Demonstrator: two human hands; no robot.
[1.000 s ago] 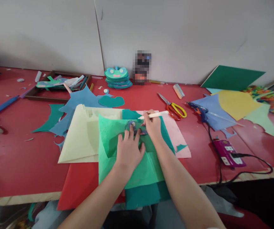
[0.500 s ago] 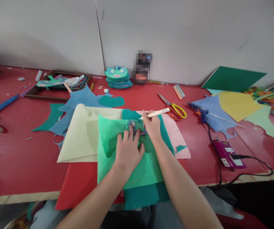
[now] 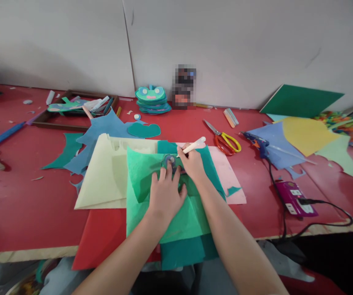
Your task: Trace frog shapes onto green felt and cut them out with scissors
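Observation:
My left hand (image 3: 166, 192) lies with its fingers spread on a light green felt sheet (image 3: 142, 221). Its fingertips press on a small dark, see-through-looking shape (image 3: 166, 159), mostly covered by the fingers. In my right hand (image 3: 192, 164) is a white pen (image 3: 196, 144), its tip near the upper edge of that shape. Under the green sheet are teal felt (image 3: 182, 255), cream felt (image 3: 102, 180), pink felt (image 3: 222, 168) and a red sheet (image 3: 102, 233).
Scissors (image 3: 222, 137) lie open beyond my right hand. To the right are a glue gun (image 3: 256, 143) and a purple power strip (image 3: 296, 199) with a black cord. At the back stand stacked felt faces (image 3: 152, 100) and a wooden frame (image 3: 56, 124) with markers. Blue scraps (image 3: 102, 127) lie left.
My right hand has shifted slightly left along the top of the dark shape, and the pen now slants more steeply. My left hand stays in place.

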